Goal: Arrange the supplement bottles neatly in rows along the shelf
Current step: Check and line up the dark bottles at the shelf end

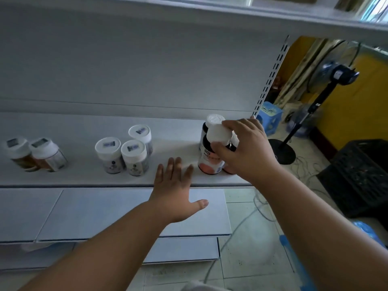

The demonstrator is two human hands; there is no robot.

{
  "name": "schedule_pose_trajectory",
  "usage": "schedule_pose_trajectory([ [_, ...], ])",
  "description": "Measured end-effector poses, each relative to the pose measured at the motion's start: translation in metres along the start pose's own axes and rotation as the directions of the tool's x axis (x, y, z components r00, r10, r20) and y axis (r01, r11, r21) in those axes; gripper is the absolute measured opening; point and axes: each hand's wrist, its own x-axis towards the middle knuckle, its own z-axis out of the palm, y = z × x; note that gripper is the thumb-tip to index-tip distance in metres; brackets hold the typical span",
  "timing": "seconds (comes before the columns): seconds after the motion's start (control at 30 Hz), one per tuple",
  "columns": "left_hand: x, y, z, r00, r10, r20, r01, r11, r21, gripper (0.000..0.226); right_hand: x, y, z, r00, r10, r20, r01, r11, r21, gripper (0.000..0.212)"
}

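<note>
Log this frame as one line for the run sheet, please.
stage: placing dark bottles at shelf's right end | right hand: grips front dark bottle | left hand: flat on shelf edge

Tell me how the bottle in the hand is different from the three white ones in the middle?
The dark bottle has an orange label; the three white bottles are pale all over. The right hand grips the dark one; nothing touches the white ones. All have white caps and stand upright.

The right hand [245, 150] covers most of a third dark bottle [232, 143] behind it. Labels on the white bottles [121, 152] are too blurred to read. The pedestal fan [327, 78] is partly blocked by the shelf above.
</note>
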Motion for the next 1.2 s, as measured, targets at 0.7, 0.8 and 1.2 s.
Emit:
schedule_pose_trajectory([
  [0.7,-0.077,0.038,-0.044,0.993,0.008,-0.117,-0.117,0.118,-0.986,0.045,-0.014,-0.030,-0.026,0.879,0.253,0.403,-0.450,0.163,0.878,0.026],
  [0.8,-0.078,0.033,-0.040,0.993,0.028,-0.115,-0.117,0.090,-0.989,0.033,-0.018,-0.034,-0.026,0.878,0.165,0.449,-0.456,0.010,0.890,0.021],
  [1.2,-0.089,0.034,-0.036,0.989,0.107,-0.105,-0.063,-0.341,-0.938,0.052,-0.029,-0.050,-0.033,0.872,0.156,0.465,-0.469,-0.007,0.883,0.044],
])
